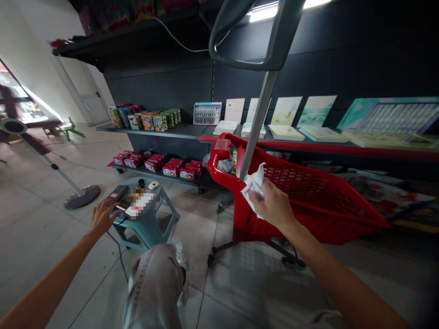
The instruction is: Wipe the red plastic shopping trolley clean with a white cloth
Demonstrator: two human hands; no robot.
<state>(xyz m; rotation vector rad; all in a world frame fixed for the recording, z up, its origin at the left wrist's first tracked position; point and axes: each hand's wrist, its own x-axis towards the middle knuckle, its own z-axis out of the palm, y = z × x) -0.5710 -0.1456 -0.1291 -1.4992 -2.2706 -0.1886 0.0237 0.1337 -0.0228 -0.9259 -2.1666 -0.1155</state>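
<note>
My right hand (272,203) is closed on a crumpled white cloth (254,185) and presses it against the grey metal pole (258,119) of a red shopping cart (308,201). The pole rises to a dark loop handle (254,32) at the top. My left hand (102,215) reaches out to the left, fingers spread, touching the edge of a small teal plastic stool (151,219). On the stool lie a dark device (118,193), a phone and small items. My grey-trousered knee (154,278) shows at the bottom.
Dark shelves (178,130) along the back wall carry coloured boxes, red packs below, and books and paint sets to the right. A standing fan's round base (82,195) rests on the tiled floor at left. A cable runs from the stool across the floor.
</note>
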